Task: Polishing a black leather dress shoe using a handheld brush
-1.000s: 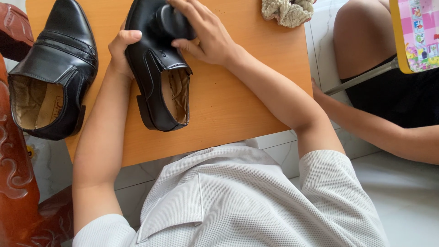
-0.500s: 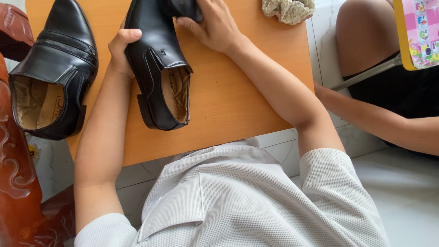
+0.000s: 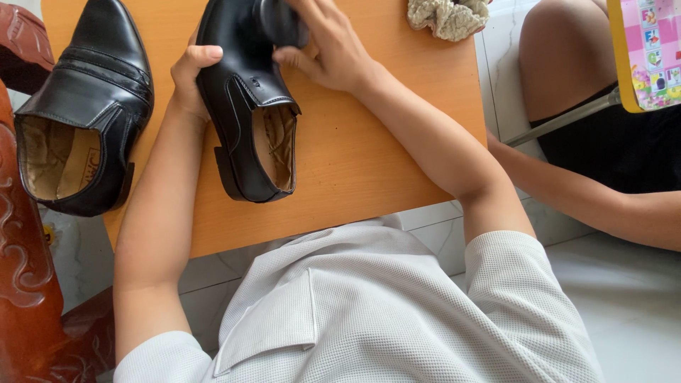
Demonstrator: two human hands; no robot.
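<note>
**Black shoe held toe-away on the orange table**

The black dress shoe [image 3: 248, 106] lies on the orange table [image 3: 369, 156], long axis running away from the wearer, toe far, heel opening near. The left hand [image 3: 190, 78] grips its side, fingers curled. The right hand [image 3: 326, 46] presses a dark pad [image 3: 280, 21] onto the upper. A second shoe [image 3: 85, 106] lies left, parallel.

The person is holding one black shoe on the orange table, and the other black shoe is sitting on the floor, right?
Not quite. The head view shows the other black shoe on the orange table too, left of the held shoe, not on the floor. The left hand steadies the held shoe; the right hand rests on top.
</note>
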